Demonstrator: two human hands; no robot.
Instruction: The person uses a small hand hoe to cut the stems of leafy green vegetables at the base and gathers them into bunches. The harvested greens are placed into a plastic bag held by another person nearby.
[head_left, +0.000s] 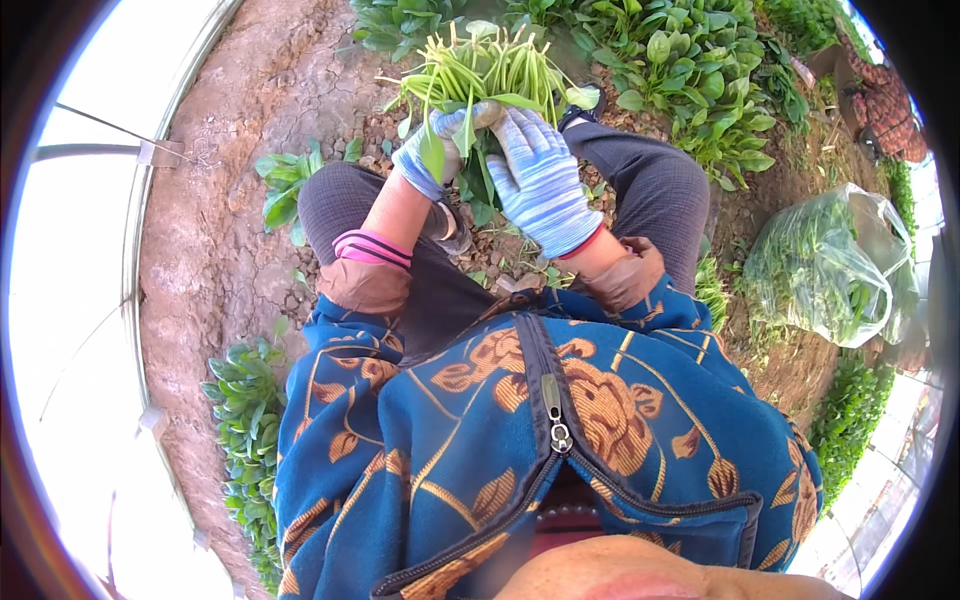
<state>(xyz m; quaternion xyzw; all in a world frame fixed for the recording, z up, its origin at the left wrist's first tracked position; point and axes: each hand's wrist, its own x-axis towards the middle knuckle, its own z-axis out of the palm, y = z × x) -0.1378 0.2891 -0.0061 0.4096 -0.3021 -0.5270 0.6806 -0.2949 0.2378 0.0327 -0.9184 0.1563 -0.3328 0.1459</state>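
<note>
Both hands wear blue-and-white striped knit gloves and hold one bunch of leafy greens (487, 75), likely spinach, at the top middle. Its pale green stems and cut ends fan upward, away from me; dark leaves hang down between the hands. My left hand (442, 146) grips the bunch from the left side, thumb side near its middle. My right hand (536, 176) lies over the right part with fingers together, pressed against the stems. The two hands meet at the fingertips. Some fingers are hidden behind the leaves.
Growing leafy plants (697, 82) stand at the upper right, more (251, 442) at the lower left. A clear plastic bag (832, 262) filled with greens sits on the soil at right. Another person (885, 112) is partly visible at the upper right. Bare cracked soil (217, 202) runs along the left.
</note>
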